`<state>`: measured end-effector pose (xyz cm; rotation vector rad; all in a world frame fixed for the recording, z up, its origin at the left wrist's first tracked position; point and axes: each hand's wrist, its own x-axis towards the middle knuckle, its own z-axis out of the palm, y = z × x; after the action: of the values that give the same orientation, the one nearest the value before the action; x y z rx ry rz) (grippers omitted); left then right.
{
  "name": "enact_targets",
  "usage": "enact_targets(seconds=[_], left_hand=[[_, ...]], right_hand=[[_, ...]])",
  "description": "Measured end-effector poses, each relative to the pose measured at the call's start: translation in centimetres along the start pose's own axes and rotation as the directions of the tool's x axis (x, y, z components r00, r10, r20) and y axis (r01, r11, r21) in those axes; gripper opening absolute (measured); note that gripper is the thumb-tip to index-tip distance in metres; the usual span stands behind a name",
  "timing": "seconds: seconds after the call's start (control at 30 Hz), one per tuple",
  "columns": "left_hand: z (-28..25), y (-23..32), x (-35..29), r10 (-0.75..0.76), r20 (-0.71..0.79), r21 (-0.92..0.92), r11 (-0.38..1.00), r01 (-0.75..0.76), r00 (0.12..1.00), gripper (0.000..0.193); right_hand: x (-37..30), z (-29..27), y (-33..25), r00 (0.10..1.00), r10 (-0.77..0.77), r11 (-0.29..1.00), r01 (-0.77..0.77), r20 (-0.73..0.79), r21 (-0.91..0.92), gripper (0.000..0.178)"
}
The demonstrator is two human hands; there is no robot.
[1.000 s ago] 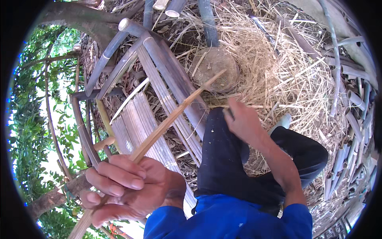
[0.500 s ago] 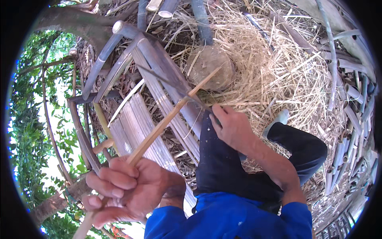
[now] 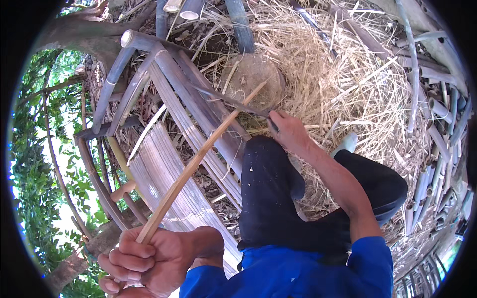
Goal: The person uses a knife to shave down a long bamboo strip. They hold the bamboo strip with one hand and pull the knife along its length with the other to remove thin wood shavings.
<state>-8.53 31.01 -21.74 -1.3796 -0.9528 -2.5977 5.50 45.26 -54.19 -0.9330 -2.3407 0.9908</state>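
My left hand (image 3: 149,258) is closed around a long, pale strip of wood or bamboo (image 3: 191,171). The strip slants up and away to the right, and its tapered tip lies over a round wood block (image 3: 251,82). My right hand (image 3: 289,131) grips the dark handle of a knife (image 3: 231,101). Its long grey blade points to the left and crosses the strip near the tip, apparently touching it. Part of the knife's handle is hidden in my fingers.
A bamboo bench with a slatted seat (image 3: 166,164) stands at my left. Pale shavings (image 3: 323,84) cover the ground ahead and to the right. Cut bamboo lengths (image 3: 439,111) are piled at the far right. Leafy plants (image 3: 37,154) grow beyond the bench.
My right hand and the knife have moved away from me, along the strip toward its tip. My left hand has shifted slightly left and nearer with the strip.
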Motion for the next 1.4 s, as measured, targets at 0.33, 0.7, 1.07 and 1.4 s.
enact_targets(seconds=[0.33, 0.7, 1.07, 1.4], left_hand=[[1.4, -2.2, 1.1, 0.008, -0.029, 0.208, 0.978, -0.002, 1.000, 0.032], [0.4, -4.5, 6.5, -0.607, 0.207, 0.341, 0.780, 0.525, 0.767, 0.021], [-3.8, 24.9, 13.8, -0.665, 0.106, 0.351, 0.721, 0.597, 0.740, 0.024], [-4.5, 29.5, 3.8, -0.885, 0.161, 0.260, 0.466, 0.846, 0.438, 0.028]], right_hand=[[-7.3, -0.6, 13.9, 0.904, 0.426, 0.895, -0.416, 0.030, -0.160, 0.033], [-5.1, -18.0, -17.6, 0.717, 0.538, 0.839, -0.507, -0.443, 0.198, 0.028], [-16.6, -26.3, -37.2, 0.842, 0.338, 0.921, -0.202, -0.420, 0.334, 0.031], [-19.5, -23.3, -47.0, 0.970, 0.092, 0.982, -0.125, -0.223, -0.139, 0.052]])
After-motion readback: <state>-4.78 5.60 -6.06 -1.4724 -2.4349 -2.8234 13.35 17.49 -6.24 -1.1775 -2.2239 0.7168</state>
